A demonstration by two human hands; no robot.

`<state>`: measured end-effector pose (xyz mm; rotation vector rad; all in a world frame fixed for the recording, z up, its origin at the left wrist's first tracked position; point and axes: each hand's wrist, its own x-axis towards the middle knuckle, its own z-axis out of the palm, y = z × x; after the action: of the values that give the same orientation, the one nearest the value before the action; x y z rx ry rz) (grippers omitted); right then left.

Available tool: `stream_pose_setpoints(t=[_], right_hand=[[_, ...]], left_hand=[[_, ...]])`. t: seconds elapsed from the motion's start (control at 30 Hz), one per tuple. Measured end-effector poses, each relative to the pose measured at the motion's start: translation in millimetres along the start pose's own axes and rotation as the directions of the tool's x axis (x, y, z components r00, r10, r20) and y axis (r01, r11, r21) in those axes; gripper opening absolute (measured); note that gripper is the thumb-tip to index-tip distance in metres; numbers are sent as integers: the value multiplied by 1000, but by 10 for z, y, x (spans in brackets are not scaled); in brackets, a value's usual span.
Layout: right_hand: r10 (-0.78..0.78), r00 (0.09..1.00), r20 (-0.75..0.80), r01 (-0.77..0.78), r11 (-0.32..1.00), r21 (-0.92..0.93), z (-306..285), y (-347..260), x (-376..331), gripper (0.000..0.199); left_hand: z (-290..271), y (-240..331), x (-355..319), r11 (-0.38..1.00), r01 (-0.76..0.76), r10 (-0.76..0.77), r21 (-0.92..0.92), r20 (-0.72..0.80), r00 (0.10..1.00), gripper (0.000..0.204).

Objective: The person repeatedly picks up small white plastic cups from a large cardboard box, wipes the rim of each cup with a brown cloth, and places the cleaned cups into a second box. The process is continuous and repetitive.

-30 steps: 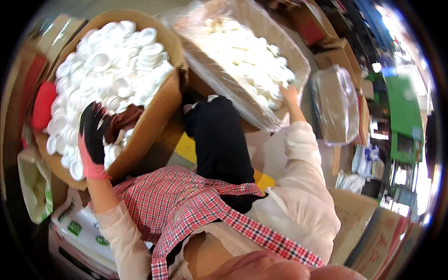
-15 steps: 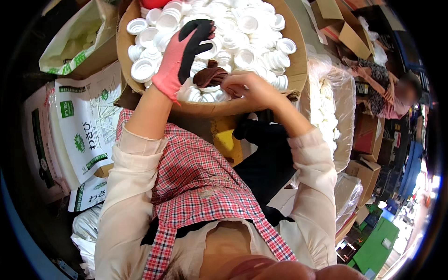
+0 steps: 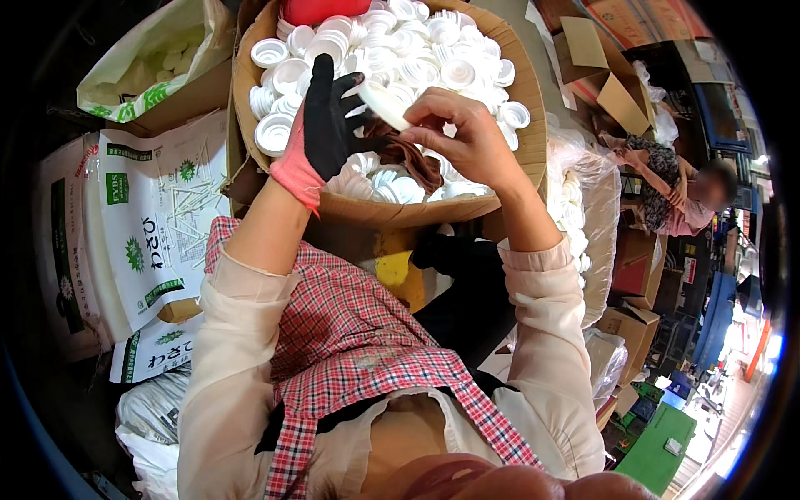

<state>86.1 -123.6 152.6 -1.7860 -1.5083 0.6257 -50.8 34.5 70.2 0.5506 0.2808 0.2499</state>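
Green-printed sack point(image 3: 133, 217) near white caps point(image 3: 458, 73)

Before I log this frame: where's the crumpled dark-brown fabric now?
In the head view's upper middle, the crumpled dark-brown fabric lies on white round plastic caps by the near rim of the brown cardboard box, below and left of the bare right hand.

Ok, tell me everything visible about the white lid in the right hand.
The white lid looks like smooth, thin plastic, tilted and seen nearly edge-on, so its face is mostly hidden. It is above the carton of caps. The bare right hand pinches its lower-right end; whether the gloved left hand touches the other is unclear.
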Motion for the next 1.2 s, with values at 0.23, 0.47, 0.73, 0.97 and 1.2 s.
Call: stream_pose_setpoints(t=[0.23, 0.47, 0.73, 0.97, 1.2], right_hand=[[407, 788, -462, -291, 908, 303, 39, 921, 382, 17], [416, 769, -485, -557, 809, -190, 677, 1914, 438, 35], [359, 775, -520, -445, 894, -45, 445, 1335, 356, 15], [177, 910, -375, 186, 635, 750, -52, 460, -205, 19], [318, 896, -311, 213, 307, 928, -147, 620, -622, 44]], left_hand=[[170, 162, 47, 890, -8, 118, -456, 215, 969, 66], [19, 80, 203, 886, 29, 36, -462, 131, 991, 57], [250, 66, 119, 904, 72, 11, -421, 192, 981, 73], [326, -113, 149, 882, 282, -39, -377, 539, 841, 83], [576, -205, 132, 914, 163, 11, -372, 425, 905, 86]])
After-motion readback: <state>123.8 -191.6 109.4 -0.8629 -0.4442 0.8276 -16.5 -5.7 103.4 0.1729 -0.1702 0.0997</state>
